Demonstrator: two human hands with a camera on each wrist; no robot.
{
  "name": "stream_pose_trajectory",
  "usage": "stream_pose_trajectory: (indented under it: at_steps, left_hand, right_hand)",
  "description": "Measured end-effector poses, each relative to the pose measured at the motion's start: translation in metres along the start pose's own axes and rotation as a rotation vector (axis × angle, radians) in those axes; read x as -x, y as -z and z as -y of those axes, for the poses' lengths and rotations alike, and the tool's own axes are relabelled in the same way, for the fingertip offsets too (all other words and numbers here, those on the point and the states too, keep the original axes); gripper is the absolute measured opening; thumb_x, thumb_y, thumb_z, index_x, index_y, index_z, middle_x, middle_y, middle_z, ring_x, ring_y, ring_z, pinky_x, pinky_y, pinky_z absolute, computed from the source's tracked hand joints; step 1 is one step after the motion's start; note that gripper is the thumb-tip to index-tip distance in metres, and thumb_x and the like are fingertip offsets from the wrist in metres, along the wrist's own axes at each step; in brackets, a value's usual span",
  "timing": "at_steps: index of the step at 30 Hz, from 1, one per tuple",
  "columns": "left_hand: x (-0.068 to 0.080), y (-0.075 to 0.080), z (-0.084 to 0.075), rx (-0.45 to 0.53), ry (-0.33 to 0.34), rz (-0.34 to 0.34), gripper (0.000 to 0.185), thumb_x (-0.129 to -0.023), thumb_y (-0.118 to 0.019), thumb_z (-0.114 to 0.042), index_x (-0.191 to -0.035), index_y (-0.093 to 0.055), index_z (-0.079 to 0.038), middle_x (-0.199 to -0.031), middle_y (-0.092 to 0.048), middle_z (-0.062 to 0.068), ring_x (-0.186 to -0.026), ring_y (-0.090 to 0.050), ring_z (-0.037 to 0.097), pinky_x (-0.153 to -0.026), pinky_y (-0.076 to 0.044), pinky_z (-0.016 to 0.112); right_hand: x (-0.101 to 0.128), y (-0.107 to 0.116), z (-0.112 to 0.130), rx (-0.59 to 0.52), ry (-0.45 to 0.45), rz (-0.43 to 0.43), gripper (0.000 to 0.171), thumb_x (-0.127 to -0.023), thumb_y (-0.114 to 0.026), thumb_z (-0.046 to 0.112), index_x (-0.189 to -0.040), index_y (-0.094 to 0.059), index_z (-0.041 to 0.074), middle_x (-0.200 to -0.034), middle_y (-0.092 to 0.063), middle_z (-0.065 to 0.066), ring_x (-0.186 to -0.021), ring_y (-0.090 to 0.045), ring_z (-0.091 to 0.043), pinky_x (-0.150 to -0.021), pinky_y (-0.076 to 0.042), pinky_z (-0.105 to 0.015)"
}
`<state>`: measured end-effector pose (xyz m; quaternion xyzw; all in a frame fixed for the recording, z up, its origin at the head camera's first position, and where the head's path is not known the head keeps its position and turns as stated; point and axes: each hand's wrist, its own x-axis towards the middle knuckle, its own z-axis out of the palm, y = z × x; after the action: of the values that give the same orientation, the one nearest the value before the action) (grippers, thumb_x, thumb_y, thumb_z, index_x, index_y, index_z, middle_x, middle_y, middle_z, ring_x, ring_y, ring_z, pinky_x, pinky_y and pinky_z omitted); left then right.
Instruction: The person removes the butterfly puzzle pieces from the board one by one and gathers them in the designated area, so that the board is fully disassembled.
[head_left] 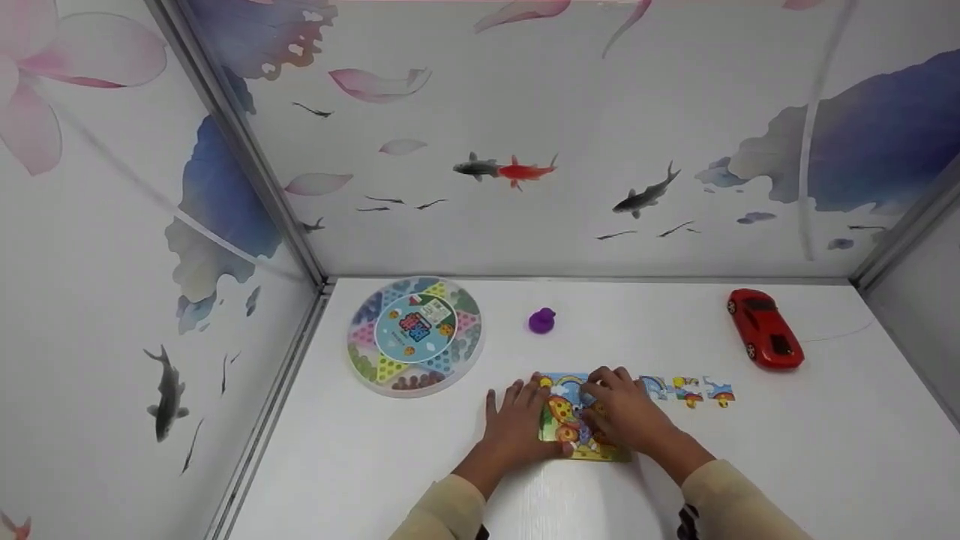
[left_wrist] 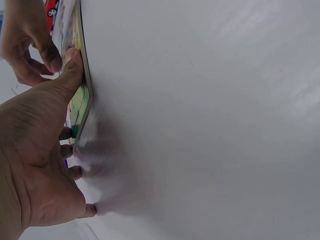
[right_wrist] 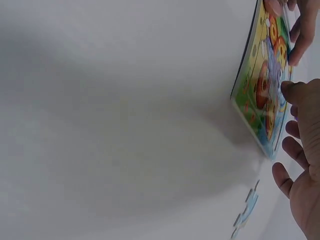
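A colourful jigsaw board [head_left: 568, 420] lies flat on the white table [head_left: 787, 450] in front of me. My left hand [head_left: 519, 412] lies at its left edge, fingers straight on the table and the thumb [left_wrist: 74, 70] pressing the board's rim [left_wrist: 84, 95]. My right hand [head_left: 616, 401] rests on the board's right half; its thumb [right_wrist: 294, 91] touches the picture [right_wrist: 262, 87] while the other fingers hang loose beside it. Whether a piece lies under the fingertips is hidden. Three loose pieces [head_left: 687, 391] sit in a row just right of the board.
A round transparent board-game box [head_left: 414, 334] stands at the back left. A small purple toy [head_left: 541, 321] sits behind the board. A red toy car [head_left: 765, 328] is at the back right. Painted walls close in the table on three sides.
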<state>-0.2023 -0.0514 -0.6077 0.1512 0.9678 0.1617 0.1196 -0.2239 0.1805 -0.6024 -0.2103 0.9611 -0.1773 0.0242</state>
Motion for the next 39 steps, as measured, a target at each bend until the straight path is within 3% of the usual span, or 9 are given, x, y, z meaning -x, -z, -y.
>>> stream_pose_trajectory:
  at_steps: [10,19,31,39]
  left_hand:
    - [0.000,0.000,-0.001,-0.015,0.007,-0.003,0.110,-0.089,-0.076,-0.077,-0.171,-0.038,-0.016,-0.185,-0.029,0.001,-0.168,-0.032,0.030,-0.133,-0.026,0.073]
    - [0.001,-0.002,-0.001,-0.024,0.010,-0.016,0.111,-0.088,-0.081,-0.073,-0.172,-0.035,-0.016,-0.184,-0.031,0.001,-0.168,-0.033,0.030,-0.134,-0.027,0.072]
    - [-0.002,-0.004,0.004,-0.025,0.009,-0.023,0.115,-0.088,-0.078,-0.075,-0.175,-0.029,-0.018,-0.183,-0.033,-0.001,-0.166,-0.034,0.027,-0.134,-0.027,0.070]
    - [-0.004,0.007,0.006,-0.002,-0.001,0.029,0.116,-0.088,-0.077,-0.074,-0.176,-0.027,-0.019,-0.183,-0.032,0.000,-0.166,-0.034,0.029,-0.134,-0.027,0.069]
  right_hand:
    - [-0.008,-0.017,0.030,-0.025,0.018,0.067,0.036,-0.105,-0.077,0.026,-0.139,-0.075,0.014,-0.138,-0.062,-0.007,-0.133,-0.054,-0.034,-0.109,-0.048,-0.068]
    - [-0.011,-0.027,0.042,-0.005,0.077,0.026,0.038,-0.100,-0.081,0.016,-0.137,-0.074,0.013,-0.135,-0.063,-0.008,-0.124,-0.054,-0.034,-0.097,-0.052,-0.069]
    - [-0.021,-0.023,0.062,-0.032,-0.049,0.090,0.042,-0.104,-0.074,0.010,-0.146,-0.069,0.009,-0.144,-0.063,-0.013,-0.134,-0.053,-0.042,-0.105,-0.048,-0.081]
    - [-0.029,-0.025,0.067,-0.004,-0.105,0.116,0.071,-0.088,-0.088,0.003,-0.153,-0.061,0.006,-0.151,-0.057,-0.019,-0.136,-0.050,-0.045,-0.108,-0.044,-0.087]
